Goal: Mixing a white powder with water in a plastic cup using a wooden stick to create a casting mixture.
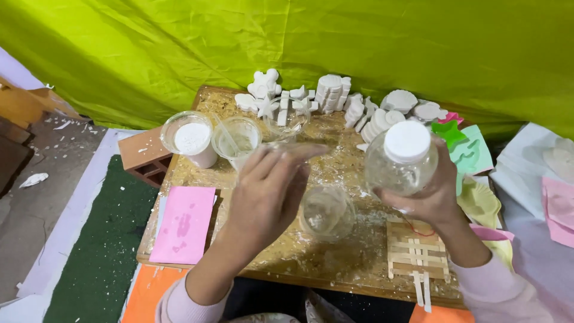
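My right hand (439, 200) grips a clear plastic bottle (399, 164) with a white cap, held upright above the right side of a wooden board (335, 257). My left hand (269, 194) is raised over the board's middle with its back to me. Its fingers are curled around what looks like a thin clear cup (286, 122), mostly hidden behind them. A second clear cup (326, 212) stands on the board between my hands, just below my left thumb.
At the back left stand a cup of white powder (192, 139) and a cup of cloudy liquid with a stick (237, 139). White plaster shapes (335, 98) line the far edge. A pink sheet (184, 224), a stick lattice (417, 248), a brick (143, 154) and coloured moulds (463, 146) are also there.
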